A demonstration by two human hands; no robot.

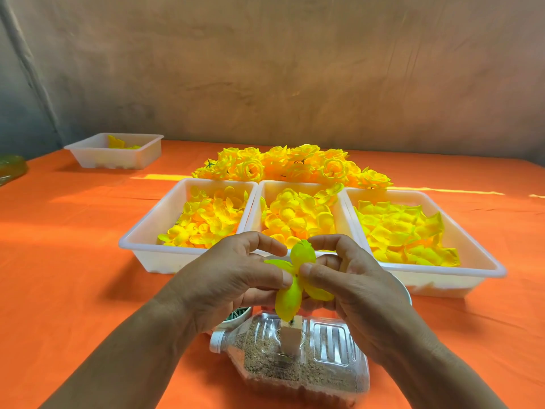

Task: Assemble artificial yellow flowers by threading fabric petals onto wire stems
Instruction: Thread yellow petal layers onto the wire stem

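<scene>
Yellow fabric, thin and floppy, makes up the petal piece (295, 296) that both hands pinch at its centre, just above a sand-filled bottle (327, 349) at 6 o'clock. The left hand (233, 278) and right hand (356, 284) each press thumb and fingertips where the lobes meet. I judge that the best hold: the lobes look nearly weightless, bend at a touch, and would likely crumple or fray if tugged by their edges. A wooden block (290, 338) on the bottle carries what seems a dark wire tip right under the piece. White trays of loose petals sit at 11 o'clock (153, 259), 12 o'clock (283, 183) and 1 o'clock (436, 283), the last holding larger, pointed ones. A far tray (118, 159) at 10 o'clock holds only a few. Finished flowers (289, 163) are heaped beyond the middle tray. A small bowl (239, 312) of green bits peeks from under the left hand.
</scene>
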